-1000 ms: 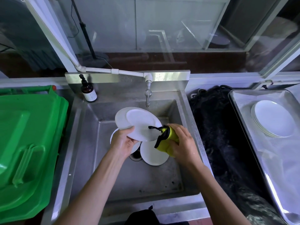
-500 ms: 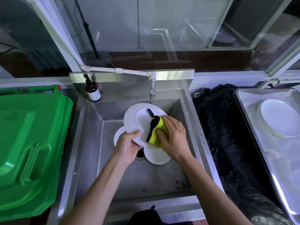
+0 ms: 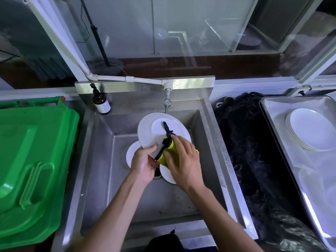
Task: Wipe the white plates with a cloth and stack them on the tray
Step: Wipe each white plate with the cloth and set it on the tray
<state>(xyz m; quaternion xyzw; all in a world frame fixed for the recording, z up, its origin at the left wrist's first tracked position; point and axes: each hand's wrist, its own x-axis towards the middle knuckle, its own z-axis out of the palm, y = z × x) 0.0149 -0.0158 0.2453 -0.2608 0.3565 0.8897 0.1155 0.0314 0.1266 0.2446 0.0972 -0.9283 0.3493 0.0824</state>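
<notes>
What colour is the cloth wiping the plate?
Yellow-green cloth with a black loop, seen in the head view.

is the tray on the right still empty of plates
No, a stack of white plates already sits on the tray.

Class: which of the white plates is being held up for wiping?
The tilted plate under the tap, gripped by the left hand; the others lie in the sink or stacked on the tray.

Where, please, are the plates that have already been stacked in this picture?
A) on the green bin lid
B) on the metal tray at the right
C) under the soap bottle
B: the stack of white plates lies on the metal tray right of the sink.
</notes>
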